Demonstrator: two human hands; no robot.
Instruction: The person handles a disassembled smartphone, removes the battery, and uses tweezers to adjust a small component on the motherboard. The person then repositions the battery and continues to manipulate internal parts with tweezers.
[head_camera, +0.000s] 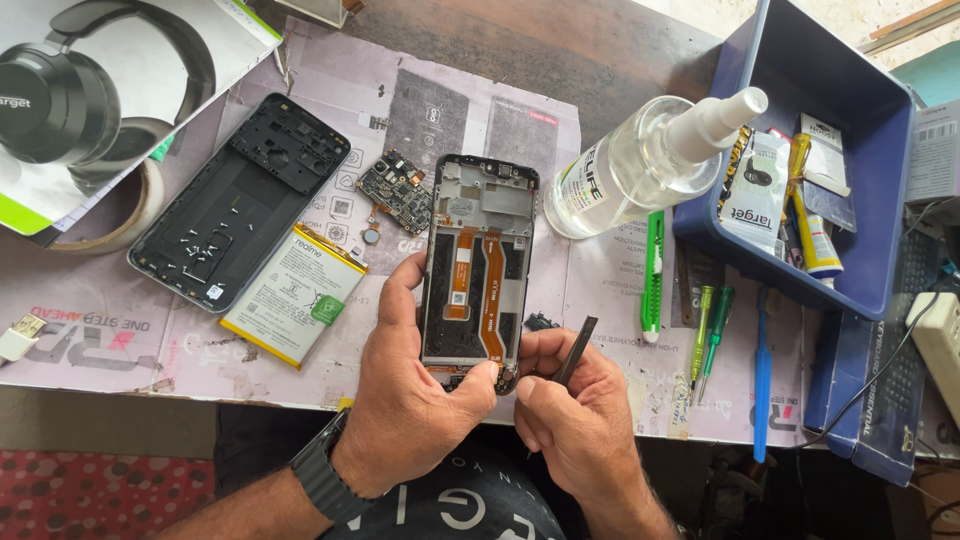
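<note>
Your left hand (410, 390) has its grip around the opened phone frame (478, 270) (orange flex cables showing), while your right hand (570, 410) pinches a black pry tool (577, 348) above the tabletop (600, 60).

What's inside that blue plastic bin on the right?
The blue bin holds a printed white packet, a yellow-capped tube and small sachets. Whatever lies beneath them, on the bin's floor, is covered.

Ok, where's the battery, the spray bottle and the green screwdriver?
battery (292, 296): head view, middle of its white face.
spray bottle (628, 165): head view, clear body.
green screwdriver (719, 306): head view, its handle.
</note>
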